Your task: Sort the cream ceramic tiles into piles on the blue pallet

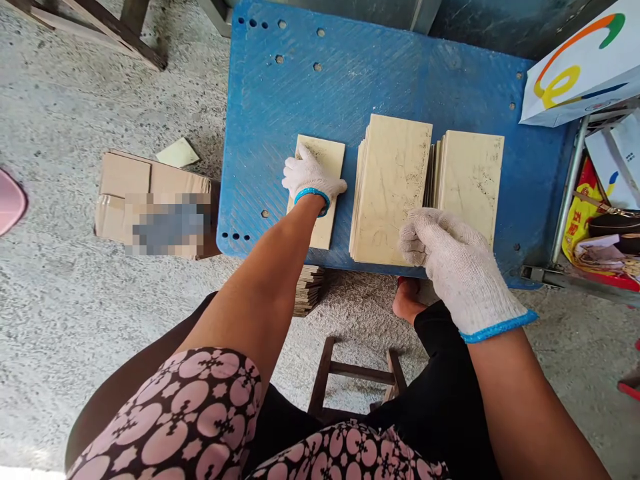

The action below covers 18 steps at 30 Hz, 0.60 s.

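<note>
Single tile point(320, 187): flat on the blue desk point(280, 107), left of the middle tile stack point(387, 187), well apart from it.
Left hand point(311, 179): gloved, lying flat on the single tile, fingers together and pressing down.
Right hand point(450, 257): gloved, at the middle stack's near right corner, fingers curled on its edge.
Right stack point(473, 180): leaning just beside the middle stack.
Cardboard box point(150, 200): on the floor, left of the desk.

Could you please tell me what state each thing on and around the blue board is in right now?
Left hand: gloved, flat on the single tile.
Right hand: gloved, at the middle tile stack, near edge.
Right tile stack: untouched.
Cardboard box: flattened on floor.
Blue board: scratched.
</note>
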Each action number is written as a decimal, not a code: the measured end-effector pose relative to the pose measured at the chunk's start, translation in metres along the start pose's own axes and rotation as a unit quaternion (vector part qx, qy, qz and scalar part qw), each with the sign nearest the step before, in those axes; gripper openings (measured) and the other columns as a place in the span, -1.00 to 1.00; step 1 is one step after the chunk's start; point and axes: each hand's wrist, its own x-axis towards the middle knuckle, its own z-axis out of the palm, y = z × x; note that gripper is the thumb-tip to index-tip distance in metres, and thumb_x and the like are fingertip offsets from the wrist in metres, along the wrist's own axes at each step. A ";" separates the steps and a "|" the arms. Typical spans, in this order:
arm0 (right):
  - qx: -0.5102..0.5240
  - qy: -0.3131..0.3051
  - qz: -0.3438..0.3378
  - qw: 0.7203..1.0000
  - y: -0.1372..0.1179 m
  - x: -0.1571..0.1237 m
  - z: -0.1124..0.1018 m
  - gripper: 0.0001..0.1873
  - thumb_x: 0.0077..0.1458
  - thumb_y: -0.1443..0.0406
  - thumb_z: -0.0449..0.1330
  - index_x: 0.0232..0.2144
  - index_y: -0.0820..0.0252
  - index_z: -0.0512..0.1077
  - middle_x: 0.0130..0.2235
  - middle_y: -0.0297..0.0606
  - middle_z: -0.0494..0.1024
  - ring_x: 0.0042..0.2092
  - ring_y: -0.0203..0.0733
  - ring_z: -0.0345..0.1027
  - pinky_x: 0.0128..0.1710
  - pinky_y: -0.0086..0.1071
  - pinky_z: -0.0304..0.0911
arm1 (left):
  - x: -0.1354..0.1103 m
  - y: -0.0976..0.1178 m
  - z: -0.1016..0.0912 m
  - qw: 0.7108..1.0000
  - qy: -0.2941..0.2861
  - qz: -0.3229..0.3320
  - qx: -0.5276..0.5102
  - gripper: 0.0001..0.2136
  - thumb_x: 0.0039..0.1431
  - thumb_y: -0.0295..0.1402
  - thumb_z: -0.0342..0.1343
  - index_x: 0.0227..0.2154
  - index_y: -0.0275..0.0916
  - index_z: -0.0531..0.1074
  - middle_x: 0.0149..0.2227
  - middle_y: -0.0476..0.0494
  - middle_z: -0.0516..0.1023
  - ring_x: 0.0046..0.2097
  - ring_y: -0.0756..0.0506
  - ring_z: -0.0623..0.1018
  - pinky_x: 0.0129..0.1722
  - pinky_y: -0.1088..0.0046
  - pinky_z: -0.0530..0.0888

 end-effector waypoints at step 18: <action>0.065 -0.034 -0.044 0.996 -0.007 -0.008 0.002 -0.71 0.06 0.07 0.30 -0.32 0.15 0.45 -0.43 -0.33 0.50 -0.39 -0.31 0.41 -0.42 -0.46 0.34 | -0.088 -0.089 -0.071 0.998 0.047 0.019 -0.021 -0.07 -0.01 -0.04 0.23 0.38 -0.27 0.02 0.37 -0.39 0.02 0.35 -0.45 0.12 0.31 0.00 0.15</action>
